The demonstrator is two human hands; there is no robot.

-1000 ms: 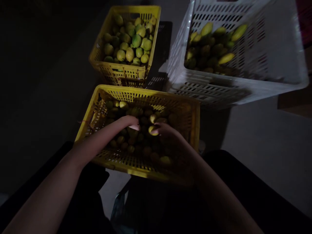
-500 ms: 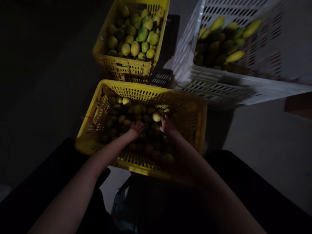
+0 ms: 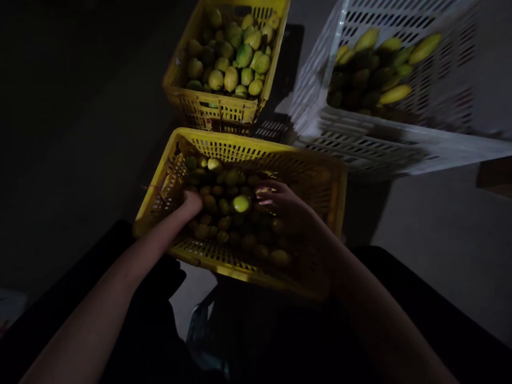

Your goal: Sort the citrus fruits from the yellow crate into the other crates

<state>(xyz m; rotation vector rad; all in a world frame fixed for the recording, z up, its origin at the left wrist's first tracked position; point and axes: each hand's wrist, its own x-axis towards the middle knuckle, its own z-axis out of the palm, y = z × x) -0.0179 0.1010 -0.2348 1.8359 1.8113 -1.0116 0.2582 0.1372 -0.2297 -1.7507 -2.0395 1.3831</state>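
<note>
In the near yellow plastic crate [image 3: 240, 141] lie many small yellow-green fruits that look like lemons. My left hand [image 3: 193, 203] reaches down onto the fruits on the crate's left side; its fingers are hidden in shadow. My right hand [image 3: 276, 194] hovers over the right half of the pile with its fingers apart, pointing left. Just left of those fingertips sits a brightly lit yellow-green lemon [image 3: 241, 203], apart from the hand. Another pale lemon [image 3: 214, 164] rests near the back wall of the crate.
Beyond stands a second yellow crate [image 3: 214, 101] filled with larger-looking lemons. At right is a tall white slatted crate [image 3: 360, 121] holding elongated yellow-green fruits [image 3: 395, 94]. A brown box edge [image 3: 496, 176] shows far right. My dark-clothed legs flank the near crate.
My left hand has moved left, from the middle of the pile to the crate's left side. Beside my right hand, the lit lemon now lies further left. The view has shifted slightly.
</note>
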